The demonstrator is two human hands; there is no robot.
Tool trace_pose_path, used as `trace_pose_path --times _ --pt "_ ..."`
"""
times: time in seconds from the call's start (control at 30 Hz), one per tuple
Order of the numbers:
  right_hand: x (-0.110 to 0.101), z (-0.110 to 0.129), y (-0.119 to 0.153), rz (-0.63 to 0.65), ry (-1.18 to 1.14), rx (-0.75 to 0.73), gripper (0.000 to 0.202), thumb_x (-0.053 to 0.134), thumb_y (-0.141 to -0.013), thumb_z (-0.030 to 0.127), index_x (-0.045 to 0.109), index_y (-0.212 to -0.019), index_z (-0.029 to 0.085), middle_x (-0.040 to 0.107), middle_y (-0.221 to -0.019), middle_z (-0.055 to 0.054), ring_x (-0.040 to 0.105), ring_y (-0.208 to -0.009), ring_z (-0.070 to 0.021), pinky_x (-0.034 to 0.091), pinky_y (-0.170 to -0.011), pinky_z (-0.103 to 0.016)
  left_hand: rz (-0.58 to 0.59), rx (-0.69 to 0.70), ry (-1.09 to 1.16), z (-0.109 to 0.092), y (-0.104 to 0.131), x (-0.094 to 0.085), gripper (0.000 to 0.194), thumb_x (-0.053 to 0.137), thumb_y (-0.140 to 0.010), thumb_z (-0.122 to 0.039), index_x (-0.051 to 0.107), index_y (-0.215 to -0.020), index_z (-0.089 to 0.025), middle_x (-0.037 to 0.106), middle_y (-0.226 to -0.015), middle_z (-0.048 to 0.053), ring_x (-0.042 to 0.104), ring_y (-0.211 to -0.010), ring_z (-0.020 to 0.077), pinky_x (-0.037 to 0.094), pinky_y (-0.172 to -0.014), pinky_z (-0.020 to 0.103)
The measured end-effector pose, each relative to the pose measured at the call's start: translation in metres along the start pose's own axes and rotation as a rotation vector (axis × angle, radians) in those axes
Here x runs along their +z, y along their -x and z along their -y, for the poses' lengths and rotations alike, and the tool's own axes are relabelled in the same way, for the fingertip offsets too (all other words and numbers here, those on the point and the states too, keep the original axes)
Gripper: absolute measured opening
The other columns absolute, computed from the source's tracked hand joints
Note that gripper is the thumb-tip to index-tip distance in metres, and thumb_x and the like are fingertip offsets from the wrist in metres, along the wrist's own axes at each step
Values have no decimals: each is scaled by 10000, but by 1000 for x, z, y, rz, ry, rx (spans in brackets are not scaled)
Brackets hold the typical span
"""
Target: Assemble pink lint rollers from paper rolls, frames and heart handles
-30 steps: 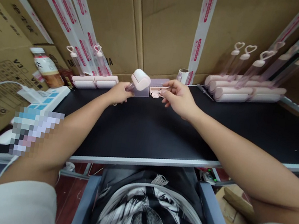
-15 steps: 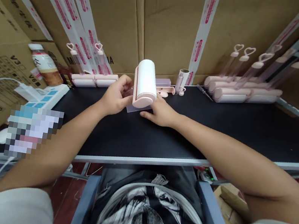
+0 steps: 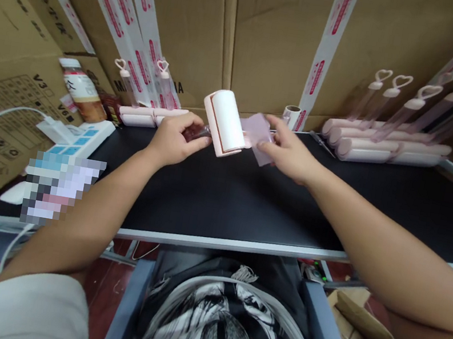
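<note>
In the middle of the frame I have a lint roller (image 3: 229,123), a smooth white paper cylinder seated in a curved matte pink holder, tilted above the table (image 3: 238,200). The left hand (image 3: 174,139) has its grip closed on the handle end, partly hidden by fingers. The right hand (image 3: 292,153) pinches a translucent lilac plastic piece (image 3: 261,140), flat-faced and straight-edged, just beside the roller; I can't tell whether they touch.

Pink-and-white lint rollers with clear, heart-tipped handles (image 3: 376,145) line the back at right; a similar pair (image 3: 142,115) lies at left. A hollow-ended paper tube (image 3: 291,114) stands behind the right hand. Corrugated cardboard (image 3: 269,43) bounds my rear reach, a white power strip (image 3: 96,133) the left; my widest room runs toward the pale metal front edge (image 3: 231,245).
</note>
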State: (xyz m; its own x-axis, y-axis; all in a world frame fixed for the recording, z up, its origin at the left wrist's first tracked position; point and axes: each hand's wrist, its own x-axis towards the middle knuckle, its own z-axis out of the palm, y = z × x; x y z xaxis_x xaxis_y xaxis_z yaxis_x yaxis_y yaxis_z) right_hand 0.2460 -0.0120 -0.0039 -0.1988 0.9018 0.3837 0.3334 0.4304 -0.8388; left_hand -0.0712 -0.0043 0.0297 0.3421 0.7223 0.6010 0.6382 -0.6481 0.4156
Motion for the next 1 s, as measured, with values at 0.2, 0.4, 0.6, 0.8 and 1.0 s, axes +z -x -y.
trace_pose_path --times 0.2,0.4,0.6,0.8,1.0 --pt "12 19 6 -72 -299 31 904 819 -863 530 381 -1636 364 746 -1117 -66 753 -869 -281 653 -677 -422 136 -1 3 -1 3 7 355 780 -816 -499 746 -978 -186 713 -852 20 581 -705 150 478 -706 296" --pt "20 20 12 -41 -276 46 1036 844 -820 680 339 -1664 355 730 -1119 -69 738 -832 -261 662 -697 -428 190 -8 -1 -3 4 11 371 788 -816 -517 773 -981 -186 741 -852 28 596 -704 155 505 -714 300" --pt "19 21 14 -24 -270 51 1042 850 -805 679 344 -1656 353 714 -1090 -62 704 -766 -229 645 -660 -398 177 -32 52 -4 4 11 380 791 -810 -523 775 -974 -181 736 -838 30 594 -696 155 501 -691 298" --pt "26 16 15 -18 -340 68 1112 871 -780 659 282 -1676 369 683 -1158 -78 713 -819 -241 640 -618 -379 215 -49 54 -5 5 15 344 786 -811 -485 788 -988 -190 753 -849 27 602 -695 150 501 -685 288" --pt "28 13 15 -29 -339 78 1084 851 -808 581 262 -1687 349 657 -1203 -90 710 -804 -234 641 -590 -376 224 -16 41 -5 4 14 351 787 -827 -476 815 -1029 -191 783 -895 41 621 -711 153 508 -705 291"
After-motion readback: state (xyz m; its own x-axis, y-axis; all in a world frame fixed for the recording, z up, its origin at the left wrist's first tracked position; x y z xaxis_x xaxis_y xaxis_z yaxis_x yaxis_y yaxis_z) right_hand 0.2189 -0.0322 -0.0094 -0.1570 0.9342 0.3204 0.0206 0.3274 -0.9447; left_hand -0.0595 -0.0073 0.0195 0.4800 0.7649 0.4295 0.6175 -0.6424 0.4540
